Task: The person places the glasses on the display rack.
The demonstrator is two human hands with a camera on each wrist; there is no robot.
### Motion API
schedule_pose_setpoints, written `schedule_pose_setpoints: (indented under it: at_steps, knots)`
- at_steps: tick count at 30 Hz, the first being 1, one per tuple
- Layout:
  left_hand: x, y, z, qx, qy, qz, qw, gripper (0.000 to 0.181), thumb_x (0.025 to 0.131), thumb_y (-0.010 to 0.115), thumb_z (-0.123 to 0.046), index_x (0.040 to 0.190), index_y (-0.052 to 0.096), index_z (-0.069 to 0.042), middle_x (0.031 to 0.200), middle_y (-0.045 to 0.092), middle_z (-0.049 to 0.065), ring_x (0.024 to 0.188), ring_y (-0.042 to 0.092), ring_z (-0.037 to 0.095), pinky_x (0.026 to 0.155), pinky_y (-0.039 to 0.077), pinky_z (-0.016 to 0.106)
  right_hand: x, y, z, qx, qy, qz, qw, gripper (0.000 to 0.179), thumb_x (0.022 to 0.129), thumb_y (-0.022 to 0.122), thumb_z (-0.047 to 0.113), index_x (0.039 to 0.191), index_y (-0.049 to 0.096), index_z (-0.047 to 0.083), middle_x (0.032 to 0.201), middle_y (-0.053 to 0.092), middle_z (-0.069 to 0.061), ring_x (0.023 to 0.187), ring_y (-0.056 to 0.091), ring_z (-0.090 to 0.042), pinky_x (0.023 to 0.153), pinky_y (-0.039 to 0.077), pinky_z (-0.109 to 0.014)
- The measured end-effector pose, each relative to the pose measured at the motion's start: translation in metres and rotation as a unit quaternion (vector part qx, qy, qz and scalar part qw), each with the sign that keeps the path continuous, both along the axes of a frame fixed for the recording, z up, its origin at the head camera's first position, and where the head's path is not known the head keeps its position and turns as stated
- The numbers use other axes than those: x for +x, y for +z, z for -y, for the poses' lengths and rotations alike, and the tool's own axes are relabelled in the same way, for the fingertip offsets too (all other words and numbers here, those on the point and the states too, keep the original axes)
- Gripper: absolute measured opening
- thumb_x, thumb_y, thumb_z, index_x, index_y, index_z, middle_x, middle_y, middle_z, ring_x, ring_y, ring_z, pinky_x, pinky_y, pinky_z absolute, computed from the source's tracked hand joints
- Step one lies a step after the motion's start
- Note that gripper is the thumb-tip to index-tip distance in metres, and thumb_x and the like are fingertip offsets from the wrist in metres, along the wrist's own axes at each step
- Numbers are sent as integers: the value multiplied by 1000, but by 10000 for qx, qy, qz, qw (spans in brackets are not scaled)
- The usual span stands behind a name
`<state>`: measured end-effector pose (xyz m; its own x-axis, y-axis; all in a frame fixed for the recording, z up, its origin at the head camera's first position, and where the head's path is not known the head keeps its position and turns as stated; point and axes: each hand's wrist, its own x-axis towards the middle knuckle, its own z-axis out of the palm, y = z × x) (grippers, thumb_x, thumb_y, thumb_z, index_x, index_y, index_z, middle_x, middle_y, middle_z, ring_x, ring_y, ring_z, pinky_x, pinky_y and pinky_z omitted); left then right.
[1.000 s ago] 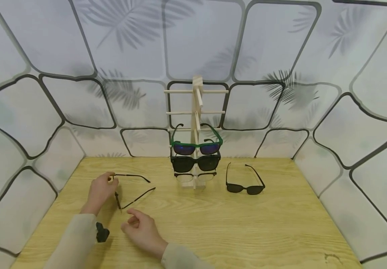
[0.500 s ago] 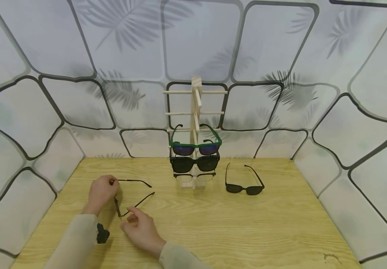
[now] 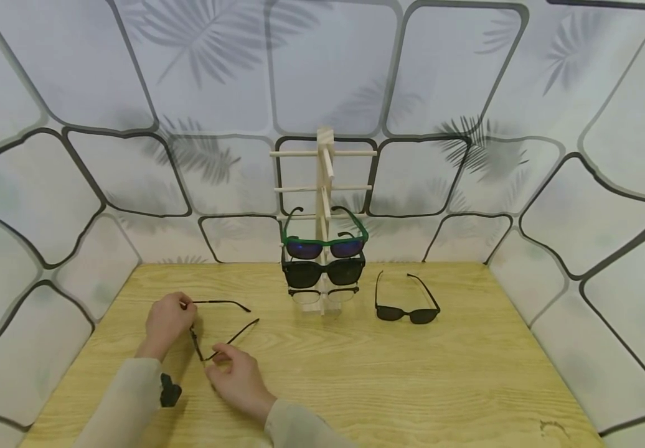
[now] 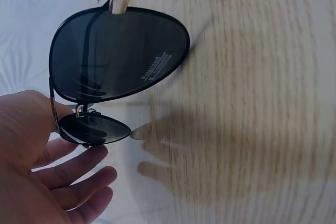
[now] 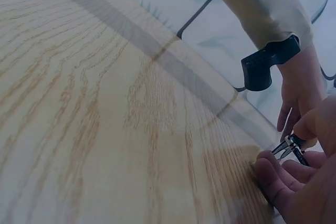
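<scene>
Aviators (image 4: 126, 51) nearer, three pairs (image 3: 307, 274) on rack (image 3: 322, 180)

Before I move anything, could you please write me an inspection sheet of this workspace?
Surface: wood-grain table; a small mark shows near its front right corner.
Job's things: teardrop-lensed sunglasses, temples open, held between both grips; wooden rack holding, from top to bottom, green-framed sunglasses, black sunglasses and clear-lensed glasses; loose sunglasses on the table, right of the rack, temples open.
Clutter: nothing seen.
Grips: left grip pinches the held pair's far end; right grip pinches the near end, by the hinge. A dark device sits at the left wrist.
Cables: nothing seen.
Surroundings: leaf-patterned walls behind and on both sides.
</scene>
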<state>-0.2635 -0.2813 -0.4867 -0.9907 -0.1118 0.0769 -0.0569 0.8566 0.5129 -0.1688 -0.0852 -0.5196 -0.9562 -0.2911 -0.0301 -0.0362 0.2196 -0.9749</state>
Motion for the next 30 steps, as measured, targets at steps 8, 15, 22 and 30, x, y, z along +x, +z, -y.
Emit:
schedule_pose_setpoints:
  at_steps: [8, 15, 22, 30]
  knots:
    - [3, 0, 1, 388, -63, 303, 9988, 47, 98, 50, -13, 137, 58, 13, 116, 70, 36, 72, 64, 28, 59, 48, 35, -1, 2, -1, -65, -264, 154, 9995, 40, 94, 72, 18, 133, 72, 10, 112, 78, 1, 60, 55, 3, 59, 46, -18]
    - [9, -1, 10, 1012, 89, 578, 9931, 46, 102, 52, -18, 136, 61, 12, 117, 70, 36, 76, 71, 26, 60, 54, 34, -2, 0, -4, -185, -422, 318, 9984, 40, 95, 72, 20, 133, 72, 9, 105, 73, 8, 74, 64, 3, 69, 53, -20]
    - [20, -2, 19, 1325, 42, 719, 9886, 47, 103, 49, -18, 140, 60, 10, 111, 72, 34, 64, 63, 17, 57, 48, 32, -5, -3, -13, -257, -756, 39, 9968, 34, 93, 73, 16, 126, 74, 4, 97, 71, 10, 79, 65, 5, 69, 53, -19]
    - [38, 0, 21, 1799, 10, 958, 9790, 44, 105, 47, -17, 141, 60, 5, 86, 71, 9, 54, 49, 12, 51, 43, 29, -10, 0, -24, -285, -870, -109, 9957, 28, 96, 72, 17, 122, 76, 5, 98, 71, 7, 82, 60, 3, 74, 52, -20]
